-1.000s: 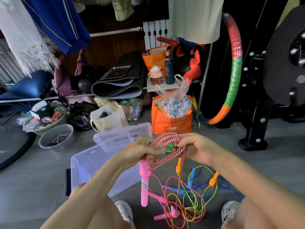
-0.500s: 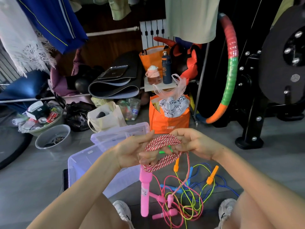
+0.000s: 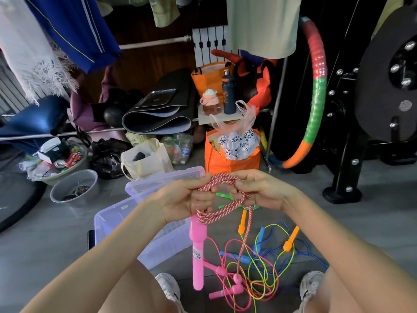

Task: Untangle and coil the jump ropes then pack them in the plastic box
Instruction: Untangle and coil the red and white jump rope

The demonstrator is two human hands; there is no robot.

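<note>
Both hands grip the red-and-white rope [image 3: 215, 213]: left hand [image 3: 178, 202] curled round the coil, right hand [image 3: 261, 190] pinching its top loops. It is held above the floor, mostly coiled, its pink handle [image 3: 198, 256] hanging and one tail trailing down. Pink, yellow-green and blue tangled ropes [image 3: 259, 274] remain; nothing shows inside the open plastic box [image 3: 108, 224] beside them

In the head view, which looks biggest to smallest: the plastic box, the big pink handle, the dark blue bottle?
1. plastic box
2. big pink handle, nearer the camera
3. dark blue bottle, farther away, so real sizes are unsure
</note>
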